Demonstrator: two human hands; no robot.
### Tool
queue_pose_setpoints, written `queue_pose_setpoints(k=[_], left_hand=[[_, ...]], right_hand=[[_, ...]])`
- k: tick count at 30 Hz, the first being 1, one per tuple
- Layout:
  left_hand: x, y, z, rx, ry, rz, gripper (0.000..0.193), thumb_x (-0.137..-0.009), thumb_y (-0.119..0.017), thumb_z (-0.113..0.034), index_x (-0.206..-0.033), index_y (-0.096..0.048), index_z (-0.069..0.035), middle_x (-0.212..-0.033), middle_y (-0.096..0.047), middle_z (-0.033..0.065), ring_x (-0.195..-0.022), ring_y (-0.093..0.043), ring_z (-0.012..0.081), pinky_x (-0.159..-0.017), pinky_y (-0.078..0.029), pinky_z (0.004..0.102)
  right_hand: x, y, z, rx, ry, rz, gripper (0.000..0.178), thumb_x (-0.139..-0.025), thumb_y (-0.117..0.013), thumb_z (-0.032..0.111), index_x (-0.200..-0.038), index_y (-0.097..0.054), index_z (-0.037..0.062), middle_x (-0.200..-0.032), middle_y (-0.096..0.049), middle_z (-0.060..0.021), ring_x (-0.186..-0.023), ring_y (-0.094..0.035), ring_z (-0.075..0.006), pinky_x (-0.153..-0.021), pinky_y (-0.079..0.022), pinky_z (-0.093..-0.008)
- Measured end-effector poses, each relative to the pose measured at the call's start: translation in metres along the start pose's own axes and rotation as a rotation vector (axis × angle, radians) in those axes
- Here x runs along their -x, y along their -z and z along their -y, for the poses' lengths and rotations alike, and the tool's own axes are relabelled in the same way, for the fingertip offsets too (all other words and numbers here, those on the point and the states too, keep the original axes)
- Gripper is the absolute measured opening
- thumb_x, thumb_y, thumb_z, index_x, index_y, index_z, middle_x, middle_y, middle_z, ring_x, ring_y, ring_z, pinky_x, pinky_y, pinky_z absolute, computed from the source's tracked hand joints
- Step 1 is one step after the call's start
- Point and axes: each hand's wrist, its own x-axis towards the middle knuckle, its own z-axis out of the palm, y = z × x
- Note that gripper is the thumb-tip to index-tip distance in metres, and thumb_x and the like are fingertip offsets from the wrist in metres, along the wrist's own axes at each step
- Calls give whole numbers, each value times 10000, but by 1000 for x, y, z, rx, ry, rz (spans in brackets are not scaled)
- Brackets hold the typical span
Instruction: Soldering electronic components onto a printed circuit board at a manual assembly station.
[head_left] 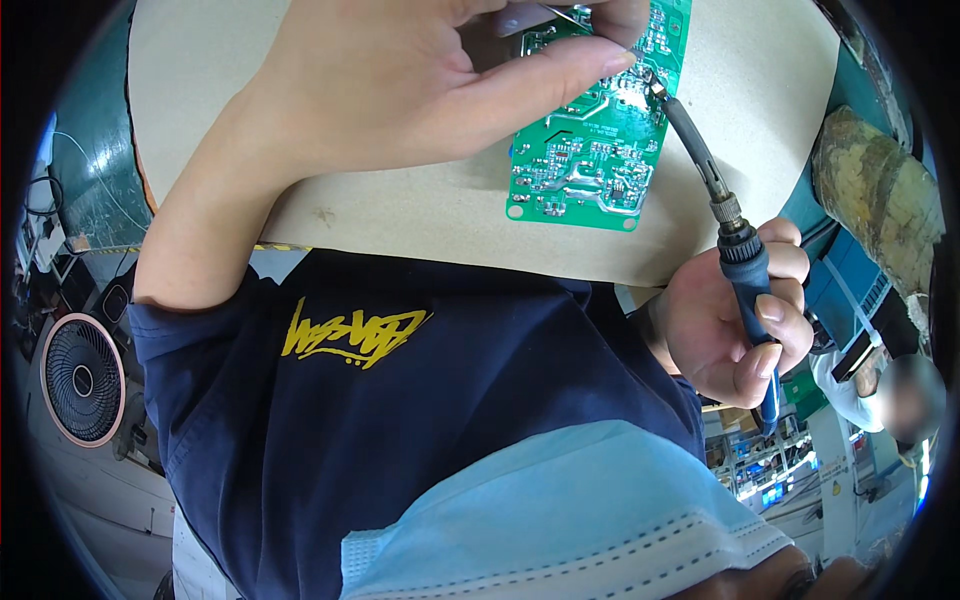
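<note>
A green circuit board point(585, 150) lies with its soldered side up, dotted with small parts and shiny joints. My right hand point(715, 325) is closed around the blue grip of a soldering iron point(690, 135). The iron slants up and left, its tip at the board's upper right part, seemingly on a joint. Over the board's upper left, my left hand point(400, 80) pinches with thumb and finger. A thin silvery strand point(566, 16) shows between these fingers; whether it is solder wire or a tool's end I cannot tell. The hand hides part of the board.
Tan sheeting point(400, 215) covers the work surface under the board. To the right stand a brown, worn rounded object point(870, 190) and a blue box point(850, 285). A round fan point(83, 380) is at the left. Another person point(850, 390) is at the far right.
</note>
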Motion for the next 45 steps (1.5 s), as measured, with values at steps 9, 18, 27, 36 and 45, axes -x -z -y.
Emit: queue_pose_setpoints(k=[9,18,27,36,45], left_hand=[[1,-1,0,6,24,49,102,-727,-737,-24,-800,-683,-71,-662,-593,8,-598,-515,165,-680,-397,298],[-8,12,-6,-87,37,166,111,-715,-727,-3,-799,-681,-59,-637,-577,10,-547,-480,152,-674,-389,298],[-3,7,-5,-5,82,110,99,-731,-727,-11,-804,-685,-63,-635,-580,0,-551,-486,147,-678,-385,293],[-5,9,-6,-13,84,110,97,-730,-730,-14,-804,-688,-61,-635,-581,-1,-548,-476,143,-674,-387,290],[-1,6,-1,-17,64,114,97,-731,-732,-19,-810,-691,-57,-643,-591,9,-561,-495,155,-684,-396,297]], right_hand=[[-1,1,-2,-17,18,19,382,-907,-432,321,-1032,-633,20,-632,-483,-39,-668,-450,-200,-699,-269,-397],[-2,-3,0,28,13,8,290,-908,-484,303,-939,-589,34,-622,-442,-40,-643,-433,-208,-653,-298,-414],[-4,-3,0,14,2,65,355,-874,-461,311,-1012,-630,30,-623,-451,-39,-668,-447,-200,-696,-272,-398],[-2,-3,0,40,23,-3,274,-888,-499,302,-907,-595,46,-631,-427,-30,-660,-428,-207,-659,-291,-410],[-4,-2,-1,12,11,59,362,-874,-461,316,-1015,-635,32,-632,-459,-39,-662,-447,-202,-690,-271,-396]])
